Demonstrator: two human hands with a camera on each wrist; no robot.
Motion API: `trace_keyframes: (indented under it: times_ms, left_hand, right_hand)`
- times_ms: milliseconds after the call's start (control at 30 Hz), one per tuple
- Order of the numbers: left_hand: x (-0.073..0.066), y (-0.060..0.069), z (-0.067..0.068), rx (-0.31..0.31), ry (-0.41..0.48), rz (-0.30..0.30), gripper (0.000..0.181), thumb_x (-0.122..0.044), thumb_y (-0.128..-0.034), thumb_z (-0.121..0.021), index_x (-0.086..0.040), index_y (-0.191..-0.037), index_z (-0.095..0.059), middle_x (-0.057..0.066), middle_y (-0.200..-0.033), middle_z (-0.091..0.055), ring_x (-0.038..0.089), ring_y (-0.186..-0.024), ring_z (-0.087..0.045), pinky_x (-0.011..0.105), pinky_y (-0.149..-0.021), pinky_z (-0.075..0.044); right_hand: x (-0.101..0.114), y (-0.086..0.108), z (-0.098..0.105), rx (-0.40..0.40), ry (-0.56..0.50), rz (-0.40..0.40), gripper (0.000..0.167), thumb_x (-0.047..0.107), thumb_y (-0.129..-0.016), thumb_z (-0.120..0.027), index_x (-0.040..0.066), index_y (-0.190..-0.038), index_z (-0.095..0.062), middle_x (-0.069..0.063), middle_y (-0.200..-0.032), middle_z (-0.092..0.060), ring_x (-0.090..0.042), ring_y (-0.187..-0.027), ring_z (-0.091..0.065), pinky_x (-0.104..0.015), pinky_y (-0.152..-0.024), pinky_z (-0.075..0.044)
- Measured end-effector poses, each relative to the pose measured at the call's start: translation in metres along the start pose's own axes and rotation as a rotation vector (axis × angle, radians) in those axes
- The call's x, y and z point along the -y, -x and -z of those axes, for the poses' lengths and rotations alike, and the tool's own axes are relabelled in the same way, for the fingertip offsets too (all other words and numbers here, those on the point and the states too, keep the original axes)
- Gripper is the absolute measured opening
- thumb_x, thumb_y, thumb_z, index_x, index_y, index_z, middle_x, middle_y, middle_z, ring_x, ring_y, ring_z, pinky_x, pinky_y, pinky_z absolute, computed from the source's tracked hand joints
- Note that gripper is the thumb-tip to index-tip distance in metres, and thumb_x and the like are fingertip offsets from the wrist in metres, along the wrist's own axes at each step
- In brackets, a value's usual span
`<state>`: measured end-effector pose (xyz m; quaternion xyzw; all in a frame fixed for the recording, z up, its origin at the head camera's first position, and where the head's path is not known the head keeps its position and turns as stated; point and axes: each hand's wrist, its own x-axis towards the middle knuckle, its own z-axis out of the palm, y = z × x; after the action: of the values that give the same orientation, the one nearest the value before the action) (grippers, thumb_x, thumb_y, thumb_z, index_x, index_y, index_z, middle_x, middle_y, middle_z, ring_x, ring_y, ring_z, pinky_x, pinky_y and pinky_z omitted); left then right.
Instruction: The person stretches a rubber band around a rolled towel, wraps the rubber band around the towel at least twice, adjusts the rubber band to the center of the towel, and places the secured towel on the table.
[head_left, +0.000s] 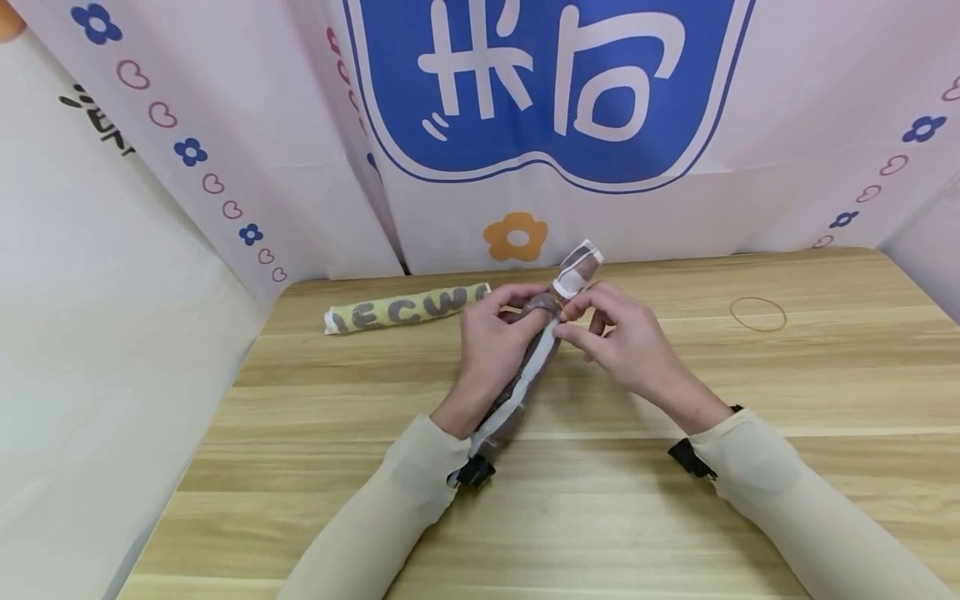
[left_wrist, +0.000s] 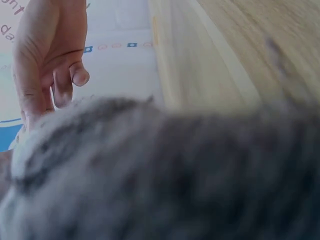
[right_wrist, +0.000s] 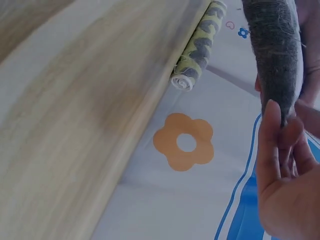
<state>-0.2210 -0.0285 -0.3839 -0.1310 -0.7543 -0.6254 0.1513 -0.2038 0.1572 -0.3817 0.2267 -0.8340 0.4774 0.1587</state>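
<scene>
A rolled grey-brown towel (head_left: pixel 517 392) with a white edge along it slants up from the left forearm. Its far end (head_left: pixel 579 268) sticks out beyond the fingers, narrower at the place held. My left hand (head_left: pixel 491 342) grips the roll near that narrowing. Beside it, my right hand (head_left: pixel 626 333) pinches what looks like a thin yellowish rubber band (head_left: pixel 559 307) against the roll, mostly hidden by fingers. The right wrist view shows the grey towel (right_wrist: pixel 277 55) tapering toward the right fingers. Up close in the left wrist view, the towel (left_wrist: pixel 175 165) is blurred.
Another rolled towel (head_left: pixel 408 310), yellow-green with grey letters, lies at the table's back left. A loose rubber band (head_left: pixel 757 314) lies on the wooden table (head_left: pixel 600 500) at right. Behind the back edge hangs a printed white cloth (head_left: pixel 450 225).
</scene>
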Motion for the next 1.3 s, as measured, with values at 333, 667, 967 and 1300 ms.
trace_keyframes:
  times_ms: [333, 667, 967, 1300]
  left_hand:
    - [-0.003, 0.001, -0.001, 0.030, 0.015, -0.009, 0.020, -0.009, -0.0917, -0.081, -0.007, -0.111, -0.082, 0.001, -0.098, -0.079, 0.015, -0.082, -0.071, 0.026, -0.068, -0.058]
    - [-0.003, 0.000, 0.000, 0.044, 0.005, -0.022, 0.021, -0.005, -0.0909, -0.081, -0.006, -0.112, -0.082, 0.004, -0.101, -0.079, 0.016, -0.081, -0.071, 0.027, -0.070, -0.059]
    - [0.000, -0.002, 0.001, 0.064, -0.007, -0.044, 0.021, -0.005, -0.0908, -0.080, -0.005, -0.112, -0.082, 0.004, -0.099, -0.078, 0.015, -0.082, -0.071, 0.027, -0.071, -0.059]
    - [0.001, -0.001, 0.001, 0.065, 0.004, -0.025, 0.017, -0.008, -0.0916, -0.081, -0.005, -0.108, -0.083, 0.004, -0.097, -0.077, 0.016, -0.077, -0.070, 0.026, -0.068, -0.058]
  right_hand:
    - [-0.005, 0.002, -0.002, -0.179, -0.051, 0.100, 0.008, -0.002, -0.091, -0.081, 0.002, -0.097, -0.077, -0.005, -0.094, -0.071, -0.014, -0.050, -0.061, -0.020, -0.047, -0.048]
    - [-0.006, 0.002, -0.008, -0.311, -0.043, 0.188, 0.010, -0.007, -0.087, -0.084, -0.003, -0.096, -0.081, -0.008, -0.093, -0.077, -0.011, -0.046, -0.060, -0.016, -0.046, -0.048]
    - [-0.007, 0.004, -0.008, -0.330, -0.140, 0.099, 0.009, -0.005, -0.088, -0.084, -0.001, -0.096, -0.082, -0.008, -0.090, -0.075, -0.013, -0.047, -0.062, -0.019, -0.045, -0.049]
    - [-0.013, 0.002, -0.005, -0.178, 0.032, 0.189, 0.010, -0.006, -0.088, -0.083, 0.000, -0.095, -0.078, -0.007, -0.094, -0.073, -0.007, -0.050, -0.058, -0.015, -0.046, -0.045]
